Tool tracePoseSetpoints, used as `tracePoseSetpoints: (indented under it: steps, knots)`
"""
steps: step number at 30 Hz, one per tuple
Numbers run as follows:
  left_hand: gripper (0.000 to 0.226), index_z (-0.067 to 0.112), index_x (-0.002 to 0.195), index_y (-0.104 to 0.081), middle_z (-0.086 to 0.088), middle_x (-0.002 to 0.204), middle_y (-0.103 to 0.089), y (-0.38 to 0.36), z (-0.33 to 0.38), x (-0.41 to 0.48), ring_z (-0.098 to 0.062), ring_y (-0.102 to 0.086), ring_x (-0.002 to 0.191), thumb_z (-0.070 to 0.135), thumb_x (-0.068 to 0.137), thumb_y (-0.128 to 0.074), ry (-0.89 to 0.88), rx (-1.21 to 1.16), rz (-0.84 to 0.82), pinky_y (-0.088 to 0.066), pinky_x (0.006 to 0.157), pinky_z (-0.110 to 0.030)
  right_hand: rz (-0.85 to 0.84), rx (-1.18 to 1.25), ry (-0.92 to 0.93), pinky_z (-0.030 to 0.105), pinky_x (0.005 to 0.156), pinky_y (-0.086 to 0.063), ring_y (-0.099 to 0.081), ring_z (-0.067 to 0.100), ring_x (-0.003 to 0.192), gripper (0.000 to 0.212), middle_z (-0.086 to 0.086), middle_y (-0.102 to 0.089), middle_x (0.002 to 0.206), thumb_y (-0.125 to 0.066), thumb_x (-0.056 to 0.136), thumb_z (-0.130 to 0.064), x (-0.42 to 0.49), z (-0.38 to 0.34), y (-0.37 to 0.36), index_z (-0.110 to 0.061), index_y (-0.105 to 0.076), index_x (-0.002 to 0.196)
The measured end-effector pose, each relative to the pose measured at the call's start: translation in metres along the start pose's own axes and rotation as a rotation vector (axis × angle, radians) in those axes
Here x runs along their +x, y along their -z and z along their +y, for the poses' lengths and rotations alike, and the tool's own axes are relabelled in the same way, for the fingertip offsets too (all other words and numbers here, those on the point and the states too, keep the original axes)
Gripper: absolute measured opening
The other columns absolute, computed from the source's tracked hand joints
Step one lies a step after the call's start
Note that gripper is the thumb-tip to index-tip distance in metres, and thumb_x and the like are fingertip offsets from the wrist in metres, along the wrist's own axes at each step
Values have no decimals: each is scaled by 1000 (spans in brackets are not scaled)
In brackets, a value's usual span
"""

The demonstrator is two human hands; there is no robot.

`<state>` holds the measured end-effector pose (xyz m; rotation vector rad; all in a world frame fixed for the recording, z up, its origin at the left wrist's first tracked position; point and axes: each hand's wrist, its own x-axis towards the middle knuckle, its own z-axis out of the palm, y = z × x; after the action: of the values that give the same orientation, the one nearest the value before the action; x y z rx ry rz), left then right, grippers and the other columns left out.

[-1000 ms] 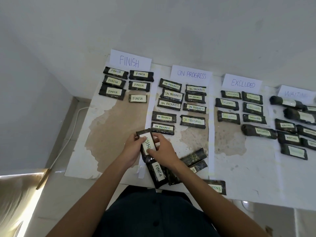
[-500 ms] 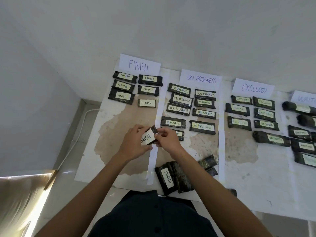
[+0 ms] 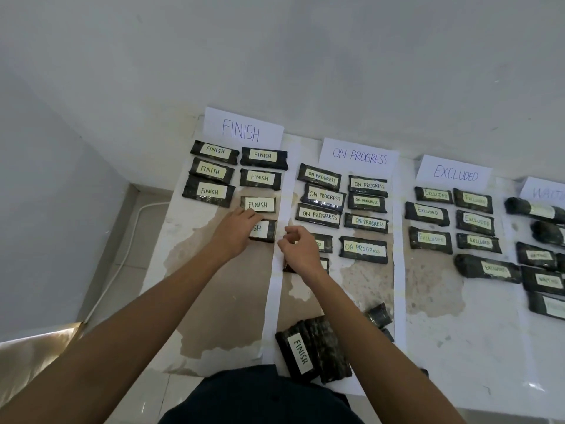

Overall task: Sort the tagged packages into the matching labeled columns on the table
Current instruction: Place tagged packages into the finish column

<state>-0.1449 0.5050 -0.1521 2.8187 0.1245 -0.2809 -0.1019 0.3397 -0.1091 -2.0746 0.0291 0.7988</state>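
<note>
Table — stained, paper-stripped, against a grey wall — carries dark packages.

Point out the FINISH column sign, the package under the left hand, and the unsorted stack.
FINISH column sign (image 3: 241, 130), head view, lettering.
Package under left hand (image 3: 263, 230), head view, visible label end.
Unsorted stack (image 3: 301, 356), head view, top label.

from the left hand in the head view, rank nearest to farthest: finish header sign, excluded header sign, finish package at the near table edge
1. FINISH header sign, straight beyond the left hand.
2. FINISH package at the near edge, toward the person, slightly right.
3. EXCLUDED header sign, far right.
</note>
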Motion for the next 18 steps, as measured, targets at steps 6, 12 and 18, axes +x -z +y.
tracePoseSetpoints:
  steps: [6, 12, 18]
  knots:
    - [64, 14, 137, -43, -8, 128, -50, -4, -5, 21, -29, -44, 116, 1, 78, -64, -16, 33, 15, -36, 100, -37, 14, -14, 7, 26, 76, -47, -57, 15, 86, 29, 0, -59, 100, -58, 88, -11, 13, 2, 4, -12, -57, 117]
    - [65, 16, 137, -42, -8, 126, -49, -3, -5, 24, -28, -43, 116, 4, 77, -66, -9, 65, -2, -33, 103, -37, -6, -4, 17, 29, 74, -49, -57, 17, 84, 29, 3, -60, 105, -57, 87, -9, 12, 6, 7, -12, -58, 116]
    - [50, 17, 129, -51, -8, 128, -49, -1, 15, 4, -30, -42, 118, 14, 80, -63, 14, 16, 37, -35, 101, -43, -15, -52, 104, 26, 74, -53, -62, 18, 87, 24, 0, -63, 101, -58, 85, -9, -3, 13, 15, -15, -61, 108]
